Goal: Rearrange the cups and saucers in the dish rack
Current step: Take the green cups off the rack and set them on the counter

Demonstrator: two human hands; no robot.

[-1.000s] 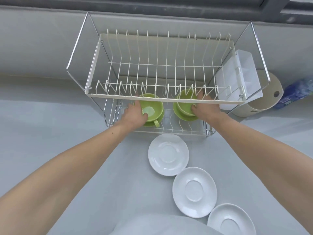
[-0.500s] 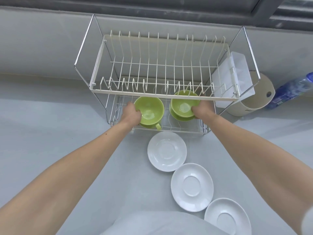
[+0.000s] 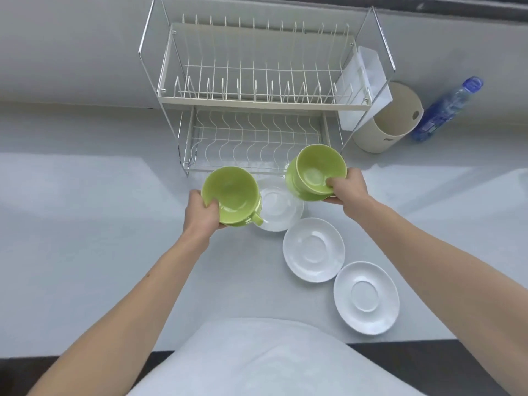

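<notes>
My left hand [image 3: 201,212] grips a green cup on its green saucer [image 3: 232,195], thumb inside the rim, held above the counter in front of the rack. My right hand [image 3: 347,187] grips a second green cup with its saucer [image 3: 315,170], thumb inside the rim, just off the rack's front right corner. The two-tier wire dish rack [image 3: 257,104] stands behind them with both tiers bare. Three white saucers lie on the counter in a diagonal row: one [image 3: 281,207] partly under the left cup, one [image 3: 313,249] in the middle, one [image 3: 366,297] nearest me.
A white cutlery holder [image 3: 363,84] hangs on the rack's right end. A beige cylindrical container [image 3: 391,121] and a blue water bottle [image 3: 447,108] stand to the right of the rack. The grey counter [image 3: 85,224] stretches out to the left.
Both hands have pulled the green cups and saucers out of the rack's lower tier toward me and lifted them over the counter. The lower tier now holds nothing.
</notes>
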